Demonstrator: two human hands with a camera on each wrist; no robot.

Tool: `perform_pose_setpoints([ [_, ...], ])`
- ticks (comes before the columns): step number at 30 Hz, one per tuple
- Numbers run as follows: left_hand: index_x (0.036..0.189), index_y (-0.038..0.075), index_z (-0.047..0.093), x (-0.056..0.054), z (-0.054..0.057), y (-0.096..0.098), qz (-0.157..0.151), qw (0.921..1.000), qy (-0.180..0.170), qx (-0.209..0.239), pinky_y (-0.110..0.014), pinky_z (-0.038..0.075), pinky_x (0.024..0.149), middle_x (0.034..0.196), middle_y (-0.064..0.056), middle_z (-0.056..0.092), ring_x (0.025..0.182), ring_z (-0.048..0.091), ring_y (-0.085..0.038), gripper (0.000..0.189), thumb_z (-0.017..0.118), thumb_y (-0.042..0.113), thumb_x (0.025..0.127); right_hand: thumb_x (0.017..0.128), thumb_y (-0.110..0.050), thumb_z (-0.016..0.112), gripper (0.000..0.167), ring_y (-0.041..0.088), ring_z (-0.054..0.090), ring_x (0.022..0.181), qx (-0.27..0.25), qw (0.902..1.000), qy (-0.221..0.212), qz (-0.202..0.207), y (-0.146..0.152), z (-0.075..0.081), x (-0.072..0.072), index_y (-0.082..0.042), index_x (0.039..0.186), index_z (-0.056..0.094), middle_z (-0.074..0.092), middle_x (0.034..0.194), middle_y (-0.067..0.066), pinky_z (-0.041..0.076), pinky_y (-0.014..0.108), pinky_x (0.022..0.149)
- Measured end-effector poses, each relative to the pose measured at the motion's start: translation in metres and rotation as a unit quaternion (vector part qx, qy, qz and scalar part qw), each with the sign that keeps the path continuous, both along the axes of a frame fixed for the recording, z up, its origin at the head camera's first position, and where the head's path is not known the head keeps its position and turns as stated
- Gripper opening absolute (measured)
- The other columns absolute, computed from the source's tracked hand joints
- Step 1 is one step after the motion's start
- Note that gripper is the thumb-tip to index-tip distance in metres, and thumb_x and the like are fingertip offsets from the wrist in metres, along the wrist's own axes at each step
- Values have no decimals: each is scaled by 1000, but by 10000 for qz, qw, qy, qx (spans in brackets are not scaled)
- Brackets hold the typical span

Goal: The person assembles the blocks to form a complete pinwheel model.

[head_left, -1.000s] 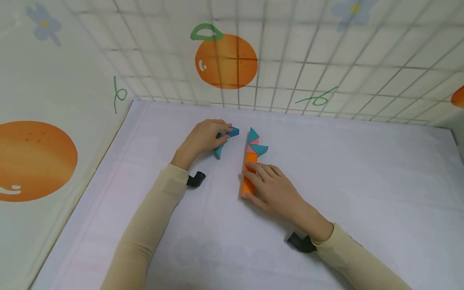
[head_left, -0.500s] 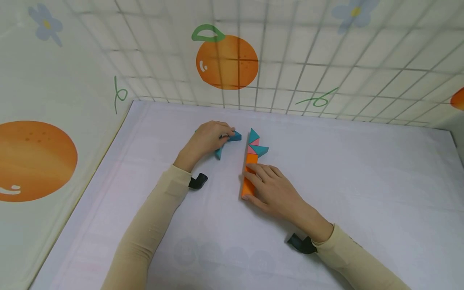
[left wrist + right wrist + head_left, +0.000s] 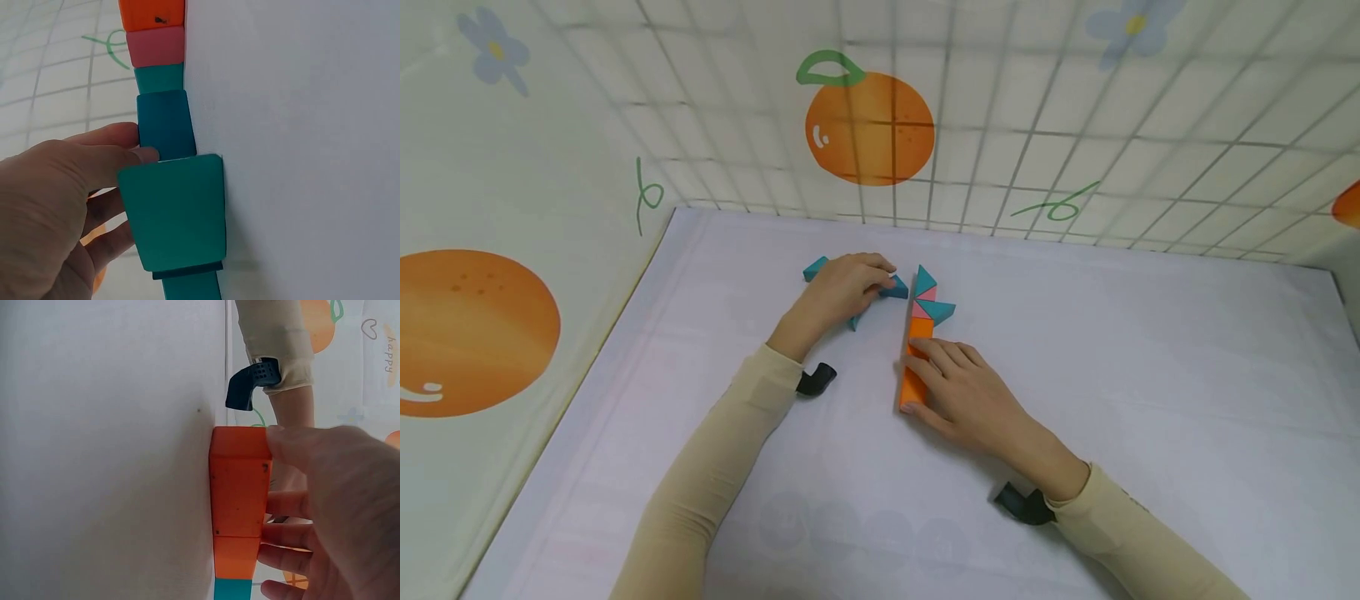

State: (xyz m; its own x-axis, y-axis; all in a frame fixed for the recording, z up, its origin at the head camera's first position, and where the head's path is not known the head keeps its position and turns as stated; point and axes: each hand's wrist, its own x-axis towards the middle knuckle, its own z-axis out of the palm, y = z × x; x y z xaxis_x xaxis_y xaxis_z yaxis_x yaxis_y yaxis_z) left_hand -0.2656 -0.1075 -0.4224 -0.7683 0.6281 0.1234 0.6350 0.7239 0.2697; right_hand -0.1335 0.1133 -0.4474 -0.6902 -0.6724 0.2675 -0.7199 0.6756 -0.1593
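My left hand (image 3: 846,292) pinches a dark blue triangular block (image 3: 897,289) between thumb and fingers, just left of a row of blocks. In the left wrist view, a teal block (image 3: 175,215) stands near that hand's thumb. My right hand (image 3: 966,387) holds the orange blocks (image 3: 912,390) at the row's near end, its thumb at their near corner and fingertips along the top. Beyond the orange come small pink triangular blocks (image 3: 919,310) and teal triangular blocks (image 3: 925,282), one of them pointing right.
Another teal block (image 3: 815,267) lies behind my left hand, and a teal tip (image 3: 854,323) shows below it. Black wrist mounts (image 3: 817,380) jut from both sleeves. A patterned wall (image 3: 985,125) borders the white table surface (image 3: 1150,375) at the back.
My left hand has moved right and slightly nearer with the dark blue block, closing in on the row. More of the teal block behind it shows. My right hand keeps its place.
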Motion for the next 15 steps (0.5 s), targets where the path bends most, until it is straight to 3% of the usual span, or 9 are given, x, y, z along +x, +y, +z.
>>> perform_pose_setpoints([
  [9, 107, 9, 76, 2, -3, 4, -5, 9993, 345, 105, -34, 52, 97, 113, -2, 72, 109, 66, -21, 19, 70, 6, 89, 92, -47, 62, 53, 29, 51, 125, 30, 10000, 9, -1, 0, -1, 0, -9, 129, 60, 53, 137, 11, 42, 44, 106],
  [15, 112, 11, 75, 3, -3, 6, 23, 9996, 271, -58, -35, 50, 101, 118, -3, 71, 114, 64, -21, 23, 67, 6, 91, 93, -47, 62, 53, 29, 51, 125, 39, 10000, 5, -5, 0, -1, 0, -8, 129, 60, 53, 138, 11, 41, 44, 107],
])
